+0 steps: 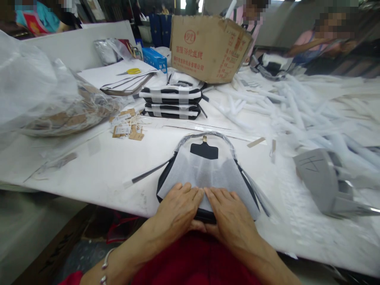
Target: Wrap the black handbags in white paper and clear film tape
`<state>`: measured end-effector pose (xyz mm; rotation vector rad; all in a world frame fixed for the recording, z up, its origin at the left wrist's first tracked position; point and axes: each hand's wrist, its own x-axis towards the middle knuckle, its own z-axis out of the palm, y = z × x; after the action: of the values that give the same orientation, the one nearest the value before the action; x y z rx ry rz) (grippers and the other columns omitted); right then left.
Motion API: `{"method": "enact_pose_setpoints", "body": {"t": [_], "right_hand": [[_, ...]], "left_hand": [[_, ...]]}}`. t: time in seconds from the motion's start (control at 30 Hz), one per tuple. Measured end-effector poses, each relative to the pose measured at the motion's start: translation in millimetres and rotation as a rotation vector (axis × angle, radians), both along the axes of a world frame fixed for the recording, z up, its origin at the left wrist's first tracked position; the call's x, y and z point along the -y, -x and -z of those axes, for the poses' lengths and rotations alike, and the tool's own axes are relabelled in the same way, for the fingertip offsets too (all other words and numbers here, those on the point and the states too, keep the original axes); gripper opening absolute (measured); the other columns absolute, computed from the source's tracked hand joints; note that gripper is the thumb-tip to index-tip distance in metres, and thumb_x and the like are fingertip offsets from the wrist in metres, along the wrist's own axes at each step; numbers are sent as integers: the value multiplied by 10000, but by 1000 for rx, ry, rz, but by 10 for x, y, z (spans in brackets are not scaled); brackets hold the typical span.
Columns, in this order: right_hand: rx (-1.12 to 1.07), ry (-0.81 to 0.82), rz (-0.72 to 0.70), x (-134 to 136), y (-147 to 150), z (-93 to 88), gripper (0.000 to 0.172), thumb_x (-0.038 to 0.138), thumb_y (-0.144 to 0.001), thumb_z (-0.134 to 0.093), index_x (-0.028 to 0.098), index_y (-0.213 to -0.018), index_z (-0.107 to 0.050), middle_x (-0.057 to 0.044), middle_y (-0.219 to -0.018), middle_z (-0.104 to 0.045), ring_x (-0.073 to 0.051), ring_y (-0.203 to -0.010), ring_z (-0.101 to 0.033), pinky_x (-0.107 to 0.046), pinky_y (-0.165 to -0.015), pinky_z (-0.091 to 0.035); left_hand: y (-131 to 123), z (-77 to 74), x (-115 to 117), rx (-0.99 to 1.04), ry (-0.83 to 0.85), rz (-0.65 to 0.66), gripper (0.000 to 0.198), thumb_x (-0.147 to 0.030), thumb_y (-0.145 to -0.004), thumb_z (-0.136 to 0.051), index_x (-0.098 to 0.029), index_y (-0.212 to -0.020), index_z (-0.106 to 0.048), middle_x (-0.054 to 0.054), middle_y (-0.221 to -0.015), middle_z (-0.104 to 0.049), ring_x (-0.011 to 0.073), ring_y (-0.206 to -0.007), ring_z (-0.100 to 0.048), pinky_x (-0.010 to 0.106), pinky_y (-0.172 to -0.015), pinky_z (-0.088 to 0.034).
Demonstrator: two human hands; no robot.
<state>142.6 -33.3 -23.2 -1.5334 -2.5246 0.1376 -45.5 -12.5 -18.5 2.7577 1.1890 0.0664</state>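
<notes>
A black handbag point(202, 172), partly wrapped in thin white sheet, lies at the table's front edge with its wrapped handle pointing away from me. A black flap with a metal clasp shows near its top. My left hand point(181, 206) and my right hand point(230, 209) hold the bag's near edge side by side, fingers together on the white sheet and thumbs at the front below. The index fingertips almost meet at the middle. Wrapped straps stick out on both sides of the bag.
Behind are stacked wrapped bags point(171, 103), paper tags point(127, 126), yellow scissors point(133, 71) on sheets and a cardboard box point(204, 49). A tape dispenser point(323, 182) and white wrapping strips point(291, 99) lie right, a plastic sack point(35, 87) left. People are beyond.
</notes>
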Motion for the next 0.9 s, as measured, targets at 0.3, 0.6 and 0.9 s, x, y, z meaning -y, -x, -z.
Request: {"method": "enact_pose_setpoints", "body": {"t": [0.3,0.6,0.9], "right_hand": [[4,13,0,44,0,-12,524,496,-737,-778,183,-1128,-623,-104,-1052,-660,-273,-958,-597,-423,-824,-460],[-23,-1,-20,91,-53,-32,604,307,-705,-806,137,-1236,-576,-141,-1158,-662,-306,-1029,-607,-475,-890,-482],[-5,-56,-54,115,-217,-59,596,168,-694,-782,146,-1259,-593,-157,-1278,-644,-331,-1151,-611,-506,-999,-486]], "left_hand": [[-72,-124,-57,-47,44,31,521,-570,-714,-756,-175,-1013,-594,68,-974,-654,252,-958,-578,396,-856,-437],[-40,-84,47,-25,-65,-4,673,-540,-736,-752,-164,-1252,-537,139,-1261,-616,273,-1109,-565,412,-950,-425],[-128,-95,-13,-98,-128,-35,627,-518,-739,-756,-164,-1220,-568,179,-1354,-555,295,-1071,-583,427,-880,-476]]}}
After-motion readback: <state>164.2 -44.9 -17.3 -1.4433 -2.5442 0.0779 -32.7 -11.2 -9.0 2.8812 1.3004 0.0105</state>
